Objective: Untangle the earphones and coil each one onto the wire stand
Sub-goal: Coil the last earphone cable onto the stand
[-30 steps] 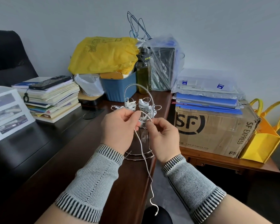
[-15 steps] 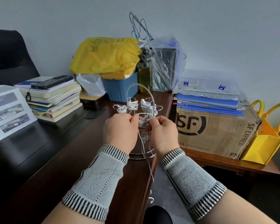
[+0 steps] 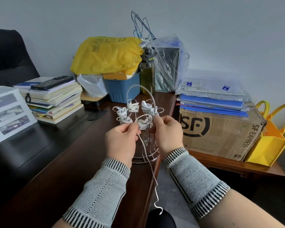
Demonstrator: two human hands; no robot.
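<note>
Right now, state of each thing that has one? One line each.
left hand: fingers pinch the white earphone cable
right hand: fingers pinch the cable at the front ring
earphone cable: partly coiled, tail hangs off the desk edge
wire stand: upright, several rings wrapped with coiled earphones
water bottle: upright, lid on
SF Express box: closed, folders stacked on top
phone: screen dark, lying on the book stack
</note>
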